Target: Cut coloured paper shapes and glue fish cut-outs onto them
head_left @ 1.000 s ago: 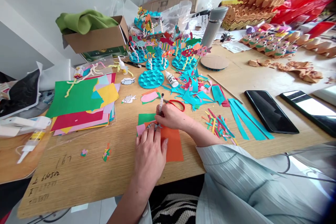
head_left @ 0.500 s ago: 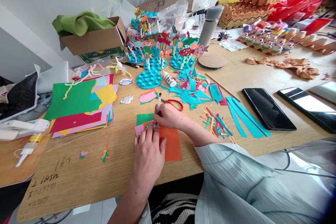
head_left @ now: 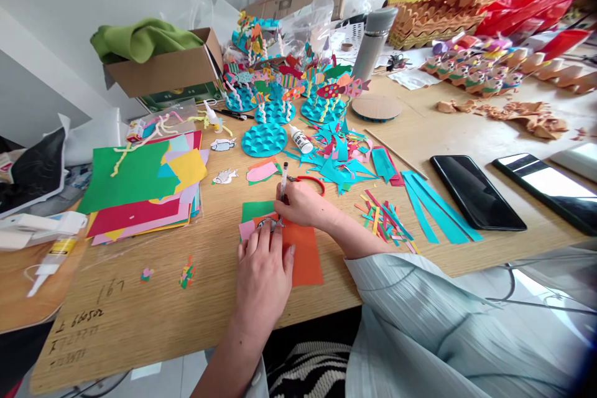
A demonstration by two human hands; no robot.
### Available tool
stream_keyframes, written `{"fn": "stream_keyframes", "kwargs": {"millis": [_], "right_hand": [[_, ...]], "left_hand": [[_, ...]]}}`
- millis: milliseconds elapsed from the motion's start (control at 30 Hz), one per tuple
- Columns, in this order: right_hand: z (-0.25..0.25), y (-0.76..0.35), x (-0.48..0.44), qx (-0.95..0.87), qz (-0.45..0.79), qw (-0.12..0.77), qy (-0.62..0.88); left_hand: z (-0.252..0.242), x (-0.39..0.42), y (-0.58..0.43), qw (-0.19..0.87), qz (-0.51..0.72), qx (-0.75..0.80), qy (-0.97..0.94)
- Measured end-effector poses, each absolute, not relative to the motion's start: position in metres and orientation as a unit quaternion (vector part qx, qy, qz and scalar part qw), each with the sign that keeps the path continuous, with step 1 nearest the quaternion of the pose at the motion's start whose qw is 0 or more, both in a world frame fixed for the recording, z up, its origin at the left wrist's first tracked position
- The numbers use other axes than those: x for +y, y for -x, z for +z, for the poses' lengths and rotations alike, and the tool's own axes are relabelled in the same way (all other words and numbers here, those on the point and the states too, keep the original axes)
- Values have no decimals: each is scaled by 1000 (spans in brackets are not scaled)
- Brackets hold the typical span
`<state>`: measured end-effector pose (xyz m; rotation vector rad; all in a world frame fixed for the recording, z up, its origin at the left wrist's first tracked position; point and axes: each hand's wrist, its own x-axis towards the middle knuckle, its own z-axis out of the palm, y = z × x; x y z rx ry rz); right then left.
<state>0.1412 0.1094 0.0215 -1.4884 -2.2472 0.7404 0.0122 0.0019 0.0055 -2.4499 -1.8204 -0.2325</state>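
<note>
The right hand [head_left: 298, 202] grips a near-upright pen [head_left: 284, 181] by the right end of a small fish cutout [head_left: 266, 222], lying crosswise partly under the fingertips of the left hand [head_left: 263, 267], spread palm-down on orange paper [head_left: 305, 255].

"Where can a hand be passed?"
"Room is left at the lower left of the frame, over the tabletop [head_left: 153, 323], between the paper stack [head_left: 130, 177] and the left hand [head_left: 263, 273], around two small scrap piles [head_left: 187, 275]."
"And at the centre?"
"Passage is blocked by the right hand [head_left: 301, 204] and the near-upright pen [head_left: 284, 180]; beyond, by scissors [head_left: 321, 185] and glue bottle [head_left: 301, 139]."
</note>
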Motion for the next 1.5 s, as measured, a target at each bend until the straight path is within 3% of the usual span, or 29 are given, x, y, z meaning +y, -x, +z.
{"fn": "stream_keyframes", "kwargs": {"millis": [1267, 1500], "right_hand": [[30, -140, 106, -804, 218, 114, 541], [19, -143, 99, -750, 285, 197, 564]], "left_hand": [[6, 6, -13, 30, -60, -596, 800], [4, 7, -11, 33, -66, -597, 799]]}}
